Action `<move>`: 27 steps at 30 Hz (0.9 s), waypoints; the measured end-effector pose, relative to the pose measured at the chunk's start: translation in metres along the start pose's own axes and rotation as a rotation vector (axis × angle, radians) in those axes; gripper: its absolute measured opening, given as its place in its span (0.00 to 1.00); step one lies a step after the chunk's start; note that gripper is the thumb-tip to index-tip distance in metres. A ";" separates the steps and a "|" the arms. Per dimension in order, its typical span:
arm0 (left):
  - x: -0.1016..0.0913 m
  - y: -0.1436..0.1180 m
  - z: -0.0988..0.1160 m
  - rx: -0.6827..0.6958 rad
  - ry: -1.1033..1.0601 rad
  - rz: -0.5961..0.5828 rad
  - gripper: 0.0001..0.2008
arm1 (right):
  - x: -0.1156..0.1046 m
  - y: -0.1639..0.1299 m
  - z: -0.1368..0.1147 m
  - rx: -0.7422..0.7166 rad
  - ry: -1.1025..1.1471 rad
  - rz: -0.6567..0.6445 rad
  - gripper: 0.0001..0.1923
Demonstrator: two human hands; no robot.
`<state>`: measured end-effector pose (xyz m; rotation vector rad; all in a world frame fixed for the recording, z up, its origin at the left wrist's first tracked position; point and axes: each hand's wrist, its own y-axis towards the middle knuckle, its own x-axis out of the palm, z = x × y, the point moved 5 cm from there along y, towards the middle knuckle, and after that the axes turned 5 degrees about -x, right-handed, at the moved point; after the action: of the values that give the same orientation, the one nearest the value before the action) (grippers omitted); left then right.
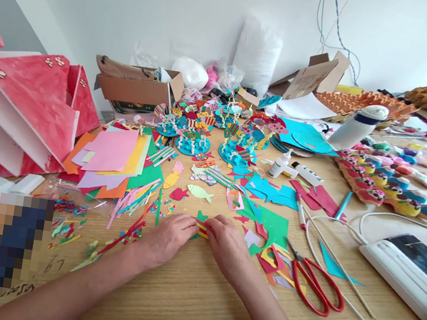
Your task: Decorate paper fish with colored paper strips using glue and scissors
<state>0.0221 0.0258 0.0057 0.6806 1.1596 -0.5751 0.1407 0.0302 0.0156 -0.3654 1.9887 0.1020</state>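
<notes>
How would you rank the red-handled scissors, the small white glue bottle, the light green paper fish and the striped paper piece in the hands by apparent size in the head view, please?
1. Red-handled scissors, nearest the camera, which flatters them.
2. White glue bottle.
3. Light green paper fish, close to the bottle; unsure.
4. Striped paper piece, mostly hidden between the left hand and right hand.

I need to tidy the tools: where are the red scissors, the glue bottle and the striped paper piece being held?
red scissors [315, 285]: head view, on a handle loop.
glue bottle [282, 164]: head view, body.
striped paper piece [203, 227]: head view, middle.
</notes>
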 end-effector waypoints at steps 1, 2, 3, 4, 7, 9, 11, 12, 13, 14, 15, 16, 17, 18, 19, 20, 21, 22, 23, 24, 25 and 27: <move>0.001 0.000 -0.001 -0.008 0.010 0.000 0.12 | 0.001 0.001 -0.001 -0.001 -0.006 0.002 0.13; 0.002 -0.001 -0.001 -0.014 0.019 -0.003 0.12 | 0.002 0.001 -0.001 -0.003 -0.012 0.004 0.13; 0.002 -0.001 -0.002 -0.017 0.028 -0.005 0.12 | 0.003 0.002 -0.002 -0.006 -0.016 0.007 0.13; 0.002 -0.001 -0.002 -0.020 0.037 -0.007 0.12 | 0.004 0.002 -0.002 -0.010 -0.020 0.010 0.13; -0.002 0.000 0.000 -0.025 0.068 -0.005 0.12 | 0.007 0.003 -0.003 -0.023 -0.030 0.016 0.14; -0.004 0.000 0.002 -0.029 0.088 -0.002 0.12 | 0.008 0.003 -0.004 -0.029 -0.034 0.016 0.14; -0.004 0.001 0.003 -0.033 0.102 -0.004 0.11 | 0.008 0.003 -0.004 -0.034 -0.034 0.014 0.15; -0.004 0.001 0.003 -0.036 0.106 -0.006 0.11 | 0.008 0.003 -0.004 -0.036 -0.033 0.012 0.15; -0.004 0.001 0.003 -0.039 0.108 -0.009 0.11 | 0.008 0.002 -0.004 -0.038 -0.032 0.010 0.15; -0.004 0.001 0.002 -0.043 0.108 -0.009 0.11 | 0.009 0.002 -0.004 -0.038 -0.031 0.010 0.14; -0.003 0.000 0.002 -0.046 0.106 -0.008 0.11 | 0.009 0.002 -0.004 -0.036 -0.031 0.011 0.14; -0.003 0.000 0.001 -0.047 0.100 -0.007 0.11 | 0.009 0.002 -0.004 -0.031 -0.031 0.013 0.14; -0.002 0.000 0.001 -0.046 0.093 -0.005 0.11 | 0.009 0.002 -0.003 -0.026 -0.032 0.015 0.14; -0.002 0.000 0.000 -0.043 0.085 -0.005 0.11 | 0.009 0.002 -0.003 -0.019 -0.034 0.018 0.14; -0.001 0.000 0.000 -0.040 0.078 -0.004 0.11 | 0.009 0.002 -0.002 -0.014 -0.036 0.018 0.13; 0.000 -0.001 -0.001 -0.036 0.072 -0.003 0.11 | 0.009 0.002 -0.002 -0.012 -0.037 0.017 0.13; 0.000 -0.001 -0.001 -0.034 0.068 -0.003 0.11 | 0.009 0.001 -0.002 -0.014 -0.039 0.014 0.13; 0.001 -0.001 -0.002 -0.033 0.065 -0.003 0.11 | 0.009 0.001 -0.002 -0.018 -0.039 0.011 0.13; 0.001 -0.001 -0.002 -0.032 0.062 -0.002 0.11 | 0.009 0.001 -0.003 -0.022 -0.040 0.009 0.13; 0.001 -0.001 -0.002 -0.032 0.060 -0.002 0.11 | 0.009 0.001 -0.003 -0.026 -0.040 0.007 0.13; 0.001 -0.001 -0.003 -0.031 0.059 -0.003 0.11 | 0.009 0.001 -0.003 -0.027 -0.042 0.007 0.13; 0.001 -0.001 -0.003 -0.029 0.060 -0.005 0.11 | 0.009 0.001 -0.003 -0.027 -0.045 0.006 0.13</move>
<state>0.0197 0.0273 0.0038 0.6741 1.2234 -0.5444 0.1343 0.0290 0.0089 -0.3709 1.9457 0.1396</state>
